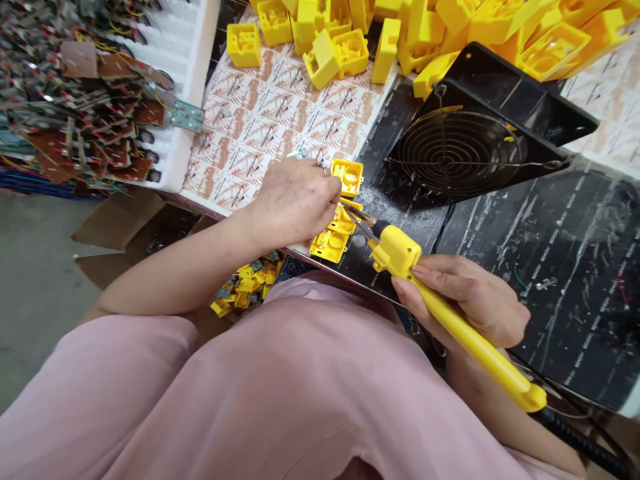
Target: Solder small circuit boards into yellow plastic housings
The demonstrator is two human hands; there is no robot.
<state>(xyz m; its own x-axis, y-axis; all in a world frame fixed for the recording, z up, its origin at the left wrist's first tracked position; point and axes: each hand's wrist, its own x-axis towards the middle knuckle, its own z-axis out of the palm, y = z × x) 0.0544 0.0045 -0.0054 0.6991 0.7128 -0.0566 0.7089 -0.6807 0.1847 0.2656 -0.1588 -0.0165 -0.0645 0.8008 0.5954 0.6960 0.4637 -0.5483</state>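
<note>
My right hand (pixel 465 293) is wrapped round a yellow soldering iron (pixel 465 327), whose black-collared metal tip points left. The tip reaches a small yellow plastic housing (pixel 351 212) in the middle of a short row at the table's front edge. My left hand (pixel 297 197) is closed at that same housing, fingertips pinched; what they hold is hidden behind the hand. Farther back in the row sits another open housing (pixel 347 177) with a round grille. A third housing (pixel 329 245) lies nearest to me, just below my left hand.
A black fan (pixel 450 157) with a wire guard stands at right. Many yellow plastic boxes (pixel 420 33) are heaped behind it. On the left, circuit boards (pixel 95 127) pile up beside white foam (pixel 183 73). Below the table edge are yellow and grey parts (pixel 245 287).
</note>
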